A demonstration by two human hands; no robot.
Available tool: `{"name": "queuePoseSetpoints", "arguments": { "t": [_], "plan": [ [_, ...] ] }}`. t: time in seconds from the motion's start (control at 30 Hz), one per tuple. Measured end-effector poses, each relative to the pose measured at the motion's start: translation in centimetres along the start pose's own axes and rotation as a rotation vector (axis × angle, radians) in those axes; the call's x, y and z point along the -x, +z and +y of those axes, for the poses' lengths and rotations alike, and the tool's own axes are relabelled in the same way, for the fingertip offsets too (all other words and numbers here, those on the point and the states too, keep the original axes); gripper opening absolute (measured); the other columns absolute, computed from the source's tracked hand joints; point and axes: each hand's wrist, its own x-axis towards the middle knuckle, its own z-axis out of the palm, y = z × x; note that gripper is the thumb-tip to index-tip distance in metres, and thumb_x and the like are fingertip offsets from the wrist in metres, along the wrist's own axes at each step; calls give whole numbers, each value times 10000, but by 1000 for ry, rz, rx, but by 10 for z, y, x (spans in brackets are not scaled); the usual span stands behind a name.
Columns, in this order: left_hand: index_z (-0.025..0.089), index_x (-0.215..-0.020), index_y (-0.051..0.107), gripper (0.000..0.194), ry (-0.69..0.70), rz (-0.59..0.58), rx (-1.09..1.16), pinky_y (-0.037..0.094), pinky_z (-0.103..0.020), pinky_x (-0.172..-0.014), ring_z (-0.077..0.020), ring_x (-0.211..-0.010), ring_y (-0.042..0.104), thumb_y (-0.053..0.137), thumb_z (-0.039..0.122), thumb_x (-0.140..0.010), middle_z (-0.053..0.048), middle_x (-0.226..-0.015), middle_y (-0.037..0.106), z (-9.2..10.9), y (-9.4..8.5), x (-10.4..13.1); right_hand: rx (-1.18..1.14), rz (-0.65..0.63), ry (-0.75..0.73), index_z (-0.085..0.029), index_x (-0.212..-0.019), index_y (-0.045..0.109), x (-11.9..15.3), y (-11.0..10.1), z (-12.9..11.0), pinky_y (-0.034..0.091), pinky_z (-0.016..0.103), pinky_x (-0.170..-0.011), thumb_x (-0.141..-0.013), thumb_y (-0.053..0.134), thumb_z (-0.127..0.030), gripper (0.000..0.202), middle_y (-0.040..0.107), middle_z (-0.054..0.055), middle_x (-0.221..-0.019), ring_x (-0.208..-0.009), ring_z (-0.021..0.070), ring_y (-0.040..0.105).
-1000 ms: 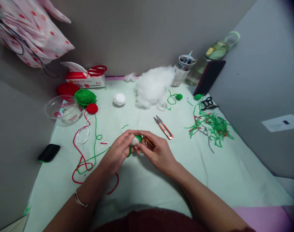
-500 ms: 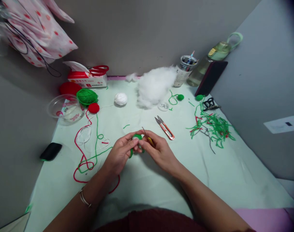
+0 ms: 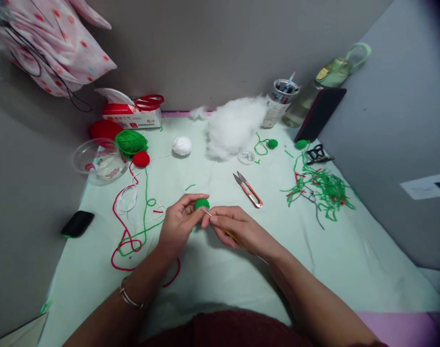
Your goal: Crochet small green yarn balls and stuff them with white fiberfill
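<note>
My left hand [image 3: 179, 222] is closed around a small green crocheted piece [image 3: 201, 203], its rounded top showing between thumb and forefinger. In my right hand [image 3: 234, 224] is a crochet hook [image 3: 231, 235] with a yellow handle, gripped between thumb and fingers. The hook's thin metal tip reaches the near side of the green piece; whether it is inside a stitch I cannot tell. Green yarn [image 3: 145, 226] runs across the cloth left of my left hand. Orange-handled thread snips [image 3: 254, 196] lie just beyond my right hand.
White stuffing [image 3: 234, 127] is heaped at the back, near a pen can [image 3: 277, 108] and a bottle [image 3: 303, 103]. Green and red yarn scraps [image 3: 328, 190] lie right. Yarn balls [image 3: 131, 143], a clear plastic tub [image 3: 97, 161] and a tissue box [image 3: 133, 115] stand left.
My right hand has turned the hook from pointing up to pointing left at the green piece. The green piece now shows its rounded top more fully in my left hand.
</note>
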Motion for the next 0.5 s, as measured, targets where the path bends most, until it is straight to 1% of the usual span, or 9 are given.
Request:
{"name": "queuePoseSetpoints", "arguments": {
  "t": [0.1,0.23,0.37,0.5],
  "plan": [
    [151,-1050,778,291,22,10,-44,469,-251,-634,-125,-634,561,803,238,-773,25,-683,630,2,0,1,-96,32,28,-159,-872,667,-5,0,3,165,217,-406,-956,578,-364,238,429,-112,-410,-360,58,226],
    [171,-1044,781,276,77,47,-87,482,-253,-637,-118,-656,557,794,232,-776,9,-801,617,1,0,0,-169,65,40,-156,-836,684,-7,0,6,193,210,-403,-950,586,-358,252,423,-113,-380,-342,51,203],
    [195,-1008,801,242,128,75,-131,488,-258,-667,-122,-693,562,800,206,-766,8,-849,576,-3,1,-1,-264,45,69,-147,-824,691,-10,-3,9,197,200,-384,-934,614,-346,240,408,-113,-365,-328,48,199],
    [204,-1013,809,227,145,67,-159,479,-269,-677,-130,-696,550,796,236,-789,9,-841,559,-6,3,0,-353,23,70,-157,-796,667,-13,-7,10,190,201,-374,-908,636,-329,208,390,-122,-372,-320,45,190]
  ]
}}
